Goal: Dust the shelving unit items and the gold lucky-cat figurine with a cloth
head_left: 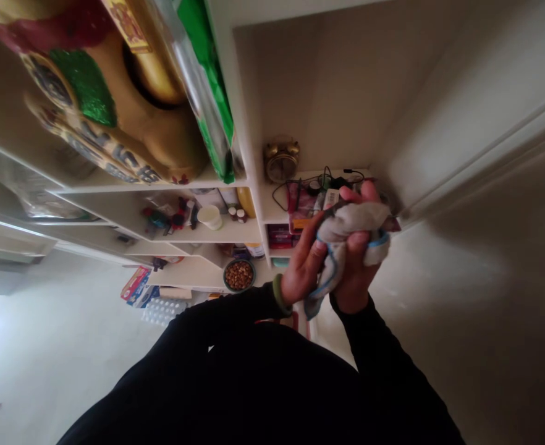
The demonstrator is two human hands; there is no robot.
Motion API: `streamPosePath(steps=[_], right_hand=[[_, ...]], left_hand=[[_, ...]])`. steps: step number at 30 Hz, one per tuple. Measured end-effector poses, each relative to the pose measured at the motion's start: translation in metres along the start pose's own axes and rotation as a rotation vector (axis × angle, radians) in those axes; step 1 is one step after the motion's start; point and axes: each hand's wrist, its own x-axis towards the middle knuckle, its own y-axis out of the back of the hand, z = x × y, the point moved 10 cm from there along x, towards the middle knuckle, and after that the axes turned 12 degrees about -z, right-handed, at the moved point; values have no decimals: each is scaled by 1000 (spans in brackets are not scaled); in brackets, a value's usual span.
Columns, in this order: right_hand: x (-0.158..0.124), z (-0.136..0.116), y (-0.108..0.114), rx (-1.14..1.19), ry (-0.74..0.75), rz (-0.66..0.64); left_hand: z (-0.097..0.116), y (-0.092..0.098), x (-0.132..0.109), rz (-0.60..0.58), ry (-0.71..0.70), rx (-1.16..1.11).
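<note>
In the head view, the person's left hand [303, 266] and right hand [358, 272] are clenching a bunched grey-white cloth with blue edging [342, 232], both grips closed around its folds and no fabric slipping free except a loose corner hanging down [314, 307]. The cloth is sitting just in front of a white shelf unit [226, 232], and it is looking soft, light and limp, so the bunched middle seems the surest place to take hold. Black sleeves [374, 352] are covering both arms, and an olive wristband [279, 295] is circling the left wrist. Just beyond the hands, a brass twin-bell alarm clock [282, 161] is standing above tangled black cables [300, 191], while a white cup [209, 216] and a bowl of brown pellets [238, 275] are sitting on the shelves.
</note>
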Motion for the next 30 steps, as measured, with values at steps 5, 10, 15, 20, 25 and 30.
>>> streamPosePath(steps=[5,10,15,20,25,30], right_hand=[[2,20,4,42,-112,84],[-42,30,-6,-41,-98,125],[-82,49,-21,84,-112,29],[-82,58,11,101,-256,154],[-53,42,28,190,-233,81],[-59,82,59,51,-341,21]], left_hand=[[12,-6,-8,-32,-90,118],[6,0,-16,47,-58,59],[9,13,-11,138,-50,19],[27,22,-5,38,-185,199],[13,0,-9,-257,-268,480],[-1,4,-11,-336,-280,574]])
